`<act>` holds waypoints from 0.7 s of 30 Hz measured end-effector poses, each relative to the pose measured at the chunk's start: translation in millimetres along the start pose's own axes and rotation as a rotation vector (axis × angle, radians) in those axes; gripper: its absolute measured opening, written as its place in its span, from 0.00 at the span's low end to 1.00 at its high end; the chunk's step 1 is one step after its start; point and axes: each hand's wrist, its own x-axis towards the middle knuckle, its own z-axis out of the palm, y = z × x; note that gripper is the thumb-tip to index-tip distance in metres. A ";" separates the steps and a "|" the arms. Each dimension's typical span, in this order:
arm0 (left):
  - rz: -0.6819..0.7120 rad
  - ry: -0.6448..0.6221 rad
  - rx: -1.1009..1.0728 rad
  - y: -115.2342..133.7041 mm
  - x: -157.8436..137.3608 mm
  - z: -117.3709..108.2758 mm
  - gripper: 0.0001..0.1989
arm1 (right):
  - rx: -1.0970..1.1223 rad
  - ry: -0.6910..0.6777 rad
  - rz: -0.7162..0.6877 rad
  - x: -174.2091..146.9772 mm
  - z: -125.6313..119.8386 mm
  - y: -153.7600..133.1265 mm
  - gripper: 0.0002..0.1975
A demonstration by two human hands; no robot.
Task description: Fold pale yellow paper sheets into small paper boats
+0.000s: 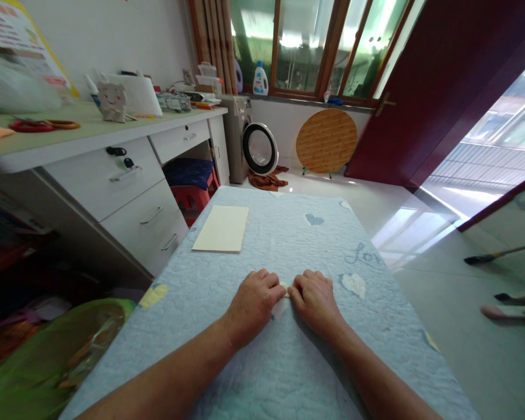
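Both of my hands rest low over the cloth-covered table (266,256), close together, fingers curled. Between the fingertips shows a small piece of cream paper (284,290), mostly hidden by my fingers. My left hand (257,296) pinches its left side with thumb and fingers. On its right side my right hand (314,300) is closed in the same way. Farther back, to the left, a stack of pale yellow paper (222,228) lies flat on the light blue quilted cloth.
A white desk with drawers (114,175) stands on the left, with scissors (30,125) on top. Beneath it is a red stool (192,181). A green bin (48,361) sits by the table's left edge. At the back are an open washing machine (240,134) and a round wooden tabletop (326,140).
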 end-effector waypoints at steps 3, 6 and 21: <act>0.060 -0.025 0.121 7.8 -4.8 -2.4 0.03 | 0.001 0.008 0.004 -0.3 0.4 0.5 0.10; 0.047 -0.032 0.192 19.2 -10.5 -3.4 0.09 | -0.009 0.021 -0.002 -1.5 1.1 -0.3 0.10; 0.001 -0.139 0.232 32.5 -15.2 -6.7 0.16 | 0.015 0.053 -0.002 -5.7 -1.1 -4.4 0.07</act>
